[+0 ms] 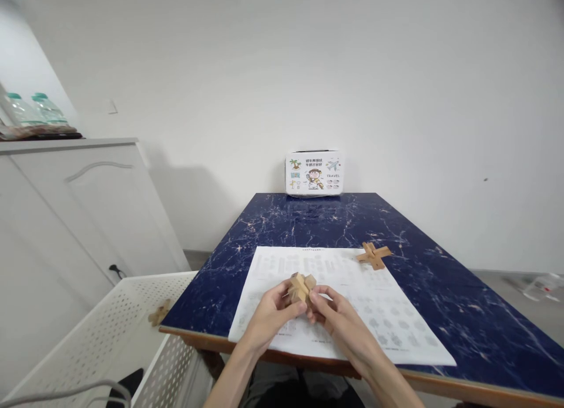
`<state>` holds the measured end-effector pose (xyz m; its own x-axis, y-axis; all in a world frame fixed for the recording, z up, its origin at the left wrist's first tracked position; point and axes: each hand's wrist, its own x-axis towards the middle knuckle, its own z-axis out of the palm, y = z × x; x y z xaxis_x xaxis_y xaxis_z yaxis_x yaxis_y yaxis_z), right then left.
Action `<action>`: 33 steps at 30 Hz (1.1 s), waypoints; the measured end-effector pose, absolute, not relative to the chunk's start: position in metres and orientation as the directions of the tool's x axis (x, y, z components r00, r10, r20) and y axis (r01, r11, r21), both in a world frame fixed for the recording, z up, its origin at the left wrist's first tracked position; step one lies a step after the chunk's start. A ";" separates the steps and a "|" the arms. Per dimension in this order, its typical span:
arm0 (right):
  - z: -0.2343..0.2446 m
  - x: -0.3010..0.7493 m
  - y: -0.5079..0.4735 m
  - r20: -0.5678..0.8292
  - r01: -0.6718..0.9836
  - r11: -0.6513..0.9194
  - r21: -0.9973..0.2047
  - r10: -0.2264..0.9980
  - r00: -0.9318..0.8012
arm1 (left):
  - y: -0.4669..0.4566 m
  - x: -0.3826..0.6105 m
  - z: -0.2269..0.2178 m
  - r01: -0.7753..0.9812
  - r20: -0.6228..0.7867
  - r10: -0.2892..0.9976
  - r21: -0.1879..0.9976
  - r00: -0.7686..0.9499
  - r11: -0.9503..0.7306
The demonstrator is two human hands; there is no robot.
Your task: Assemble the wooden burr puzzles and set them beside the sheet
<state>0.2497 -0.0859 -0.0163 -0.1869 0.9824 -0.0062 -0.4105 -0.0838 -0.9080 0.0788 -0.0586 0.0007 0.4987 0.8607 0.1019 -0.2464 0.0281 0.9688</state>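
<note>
Both my hands hold a small wooden interlocking puzzle [302, 286] just above a large printed paper sheet [388, 320] on the dark blue marbled table [462, 290]. My left hand [269, 315] pinches its left side, fingers curled. My right hand [337, 318] grips its right and lower side with closed fingers. A second wooden cross-shaped puzzle [373, 255] lies on the table at the sheet's far right corner, apart from both hands.
A white box with cartoon travel pictures [314, 173] stands at the table's far edge against the wall. Left of the table is a white perforated basket [110, 331] with a wooden piece [159, 314] in it. A white cabinet [66, 208] bears bottles [33, 108].
</note>
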 end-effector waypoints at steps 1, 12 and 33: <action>-0.017 0.249 -0.086 -0.017 -0.404 -0.089 -0.910 0.984 -0.179 | -0.059 0.079 -0.001 -0.241 0.094 0.863 0.970 0.497 0.033; -0.006 0.258 -0.092 0.002 -0.209 -0.034 -0.977 0.985 -0.172 | -0.061 0.082 -0.009 0.017 0.141 0.932 0.988 0.333 -0.155; -0.013 0.257 -0.091 0.133 0.289 0.128 -0.949 0.991 -0.003 | -0.067 0.082 -0.004 0.204 0.271 0.891 0.911 0.363 -0.359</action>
<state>0.2572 -0.0910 -0.0128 -0.0029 0.9911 0.1331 0.2887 0.1282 -0.9488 0.0817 -0.0674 -0.0042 0.3633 0.8915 0.2707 0.2036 -0.3595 0.9107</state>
